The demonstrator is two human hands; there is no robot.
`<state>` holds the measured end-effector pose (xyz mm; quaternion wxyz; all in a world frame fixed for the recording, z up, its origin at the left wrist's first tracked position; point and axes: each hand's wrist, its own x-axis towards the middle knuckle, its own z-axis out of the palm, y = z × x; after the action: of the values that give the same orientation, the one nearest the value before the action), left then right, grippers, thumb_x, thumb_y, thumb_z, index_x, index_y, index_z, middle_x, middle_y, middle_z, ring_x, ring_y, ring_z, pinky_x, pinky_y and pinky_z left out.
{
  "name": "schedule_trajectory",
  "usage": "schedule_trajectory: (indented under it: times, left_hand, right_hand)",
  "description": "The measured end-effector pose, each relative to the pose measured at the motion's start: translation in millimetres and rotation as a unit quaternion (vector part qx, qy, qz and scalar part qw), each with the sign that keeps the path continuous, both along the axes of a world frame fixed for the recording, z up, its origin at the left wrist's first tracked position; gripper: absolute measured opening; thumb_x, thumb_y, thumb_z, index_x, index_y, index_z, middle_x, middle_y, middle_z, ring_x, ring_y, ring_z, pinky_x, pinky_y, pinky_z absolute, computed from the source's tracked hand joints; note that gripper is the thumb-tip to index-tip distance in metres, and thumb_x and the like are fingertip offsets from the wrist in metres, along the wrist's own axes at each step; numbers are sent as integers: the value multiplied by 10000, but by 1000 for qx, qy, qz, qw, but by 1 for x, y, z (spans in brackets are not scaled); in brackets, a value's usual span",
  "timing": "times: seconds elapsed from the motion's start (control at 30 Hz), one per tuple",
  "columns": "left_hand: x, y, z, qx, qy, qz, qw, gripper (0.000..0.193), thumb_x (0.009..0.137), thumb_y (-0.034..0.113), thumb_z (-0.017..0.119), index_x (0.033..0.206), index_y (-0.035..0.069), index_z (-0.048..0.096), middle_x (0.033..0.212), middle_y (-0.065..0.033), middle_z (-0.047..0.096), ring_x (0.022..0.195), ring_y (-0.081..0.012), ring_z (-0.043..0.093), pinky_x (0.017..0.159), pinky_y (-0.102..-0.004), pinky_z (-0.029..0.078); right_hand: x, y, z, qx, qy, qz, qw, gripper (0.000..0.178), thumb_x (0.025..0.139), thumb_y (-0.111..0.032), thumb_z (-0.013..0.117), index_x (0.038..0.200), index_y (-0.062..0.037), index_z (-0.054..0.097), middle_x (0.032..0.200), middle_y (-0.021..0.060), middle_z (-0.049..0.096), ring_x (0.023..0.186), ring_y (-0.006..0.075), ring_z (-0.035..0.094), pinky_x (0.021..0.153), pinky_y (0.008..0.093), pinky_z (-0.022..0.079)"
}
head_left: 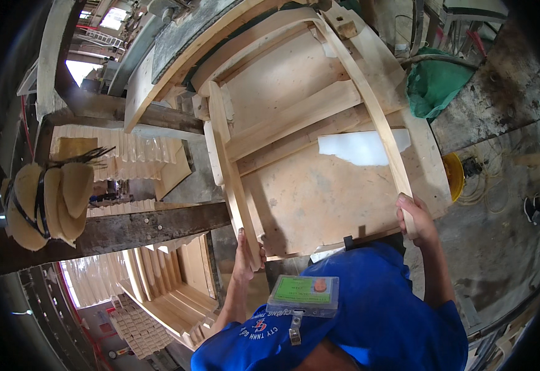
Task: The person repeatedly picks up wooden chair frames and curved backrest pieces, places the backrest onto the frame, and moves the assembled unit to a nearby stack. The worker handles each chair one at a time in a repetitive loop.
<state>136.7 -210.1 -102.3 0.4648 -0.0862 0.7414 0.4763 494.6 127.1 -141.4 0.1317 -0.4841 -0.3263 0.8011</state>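
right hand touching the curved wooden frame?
Touching. Head view: the right hand wraps the near end of the curved wooden frame, fingers closed around the rail with no gap.

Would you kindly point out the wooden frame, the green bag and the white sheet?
wooden frame (pixel 378 117), head view, on its right curved rail
green bag (pixel 434 86), head view, on its middle
white sheet (pixel 356 148), head view, on its middle

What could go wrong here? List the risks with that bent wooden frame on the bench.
1. The left hand and right hand grip only the two leg ends of the curved wooden frame, so its far arched end could swing or twist.
2. The frame lies over the white sheet on the work board; the sheet might get dragged.
3. The left hand sits at the board's edge, where it might get pinched.
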Motion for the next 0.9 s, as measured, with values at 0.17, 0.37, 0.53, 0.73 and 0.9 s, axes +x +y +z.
schedule_trajectory:
  times: [0.17,0.37,0.53,0.73,0.9]
  left_hand:
    - [1,-6,-8,6,8,-4,1000,805,923,865,394,937,76,558,656,-53,580,528,-184,616,403,-312,479]
    - [-1,-9,-17,26,11,-15,999,786,942,839,389,953,74,572,676,-57,596,559,-181,626,423,-327,482]
    - [3,-12,-16,18,45,-31,998,788,942,835,393,958,74,592,697,-58,616,584,-195,644,446,-339,497]
    - [1,-20,-15,37,33,-36,998,774,948,828,393,945,81,594,699,-58,623,590,-201,655,449,-344,504]
    - [10,-27,-11,63,15,-14,998,765,978,792,392,946,55,592,682,-79,612,552,-223,634,440,-359,490]
  right_hand:
    - [1,0,-3,13,-10,9,1000,342,986,-434,678,989,-104,587,692,-14,564,474,72,513,405,240,427]
    - [1,-1,-1,32,12,6,999,365,959,-451,701,962,-104,589,689,-15,555,487,77,509,430,246,416]
    - [3,-4,-2,28,4,3,1000,363,952,-462,708,958,-117,598,691,-11,561,491,84,514,431,245,409]
    - [7,-8,-8,22,24,21,999,387,985,-481,660,996,-98,600,703,-7,559,498,92,523,430,249,416]
    - [17,-19,-7,28,39,24,999,385,984,-469,668,978,-91,595,680,-2,552,466,94,508,410,259,415]
